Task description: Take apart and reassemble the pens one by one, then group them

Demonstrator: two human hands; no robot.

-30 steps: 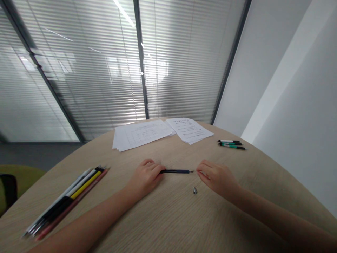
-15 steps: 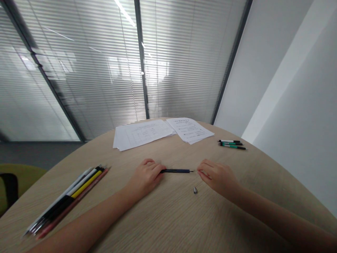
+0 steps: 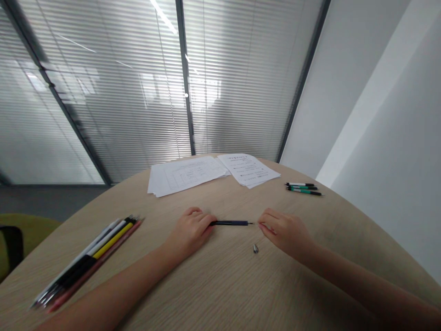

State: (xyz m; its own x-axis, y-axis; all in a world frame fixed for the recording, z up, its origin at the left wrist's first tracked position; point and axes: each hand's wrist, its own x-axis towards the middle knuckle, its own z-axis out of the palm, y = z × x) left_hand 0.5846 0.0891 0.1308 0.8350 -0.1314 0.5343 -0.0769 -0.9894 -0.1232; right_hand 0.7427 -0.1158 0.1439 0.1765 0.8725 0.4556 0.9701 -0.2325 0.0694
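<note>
Gripping the slim dark-blue pen [image 3: 231, 223] at its left end with the left hand [image 3: 193, 232], probably to steady it along the pale wood-grain table [image 3: 193, 289]. Pinching with the right hand [image 3: 287, 233] just beyond the pen's thin exposed point, apparently for fine control; cannot tell whether on anything. With the small silver cone-shaped metal tip [image 3: 255, 248] loose on the pen's near side, probably for easy reach.

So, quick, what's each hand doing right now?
Left hand: closed, holding the dark pen.
Right hand: seemingly pinched near the pen's tip; can't tell whether it's holding anything.
</note>
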